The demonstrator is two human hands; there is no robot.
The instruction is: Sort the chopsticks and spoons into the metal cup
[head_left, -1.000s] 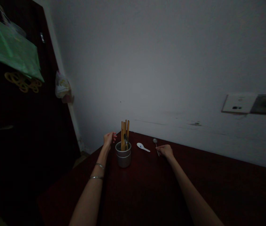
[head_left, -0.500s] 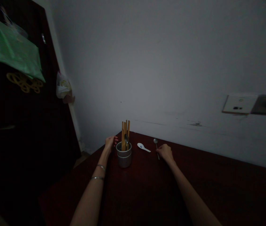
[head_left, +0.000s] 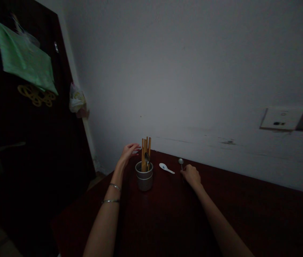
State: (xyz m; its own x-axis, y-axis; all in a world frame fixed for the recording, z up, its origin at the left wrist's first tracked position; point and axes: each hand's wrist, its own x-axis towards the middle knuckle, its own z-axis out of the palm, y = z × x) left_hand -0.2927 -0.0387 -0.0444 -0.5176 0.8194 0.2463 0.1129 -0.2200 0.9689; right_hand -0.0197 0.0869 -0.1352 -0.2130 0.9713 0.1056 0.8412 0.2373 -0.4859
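My right hand (head_left: 191,175) is closed on the handle of a long metal spoon (head_left: 181,162), whose bowl points toward the wall. To the left of it lies a white ceramic soup spoon (head_left: 166,168) with a blue mark. A grey metal cup (head_left: 144,181) stands upright, holding several wooden chopsticks (head_left: 144,153) and a metal spoon (head_left: 147,157). My left hand (head_left: 129,151) is raised just left of the chopsticks, its fingers apart and nothing seen in them. Whether its fingertips touch the chopsticks I cannot tell.
The dark red table (head_left: 167,214) meets a grey wall (head_left: 180,71) at the back. At left is a dark door (head_left: 46,142) with a green cloth (head_left: 28,60) on it. A plastic bag (head_left: 76,100) hangs by the door frame. A wall socket (head_left: 282,119) is at right.
My left hand has risen from beside the cup's rim to the level of the chopsticks, its fingers stretching out. My right hand stays at the metal spoon. The whole view has shifted slightly.
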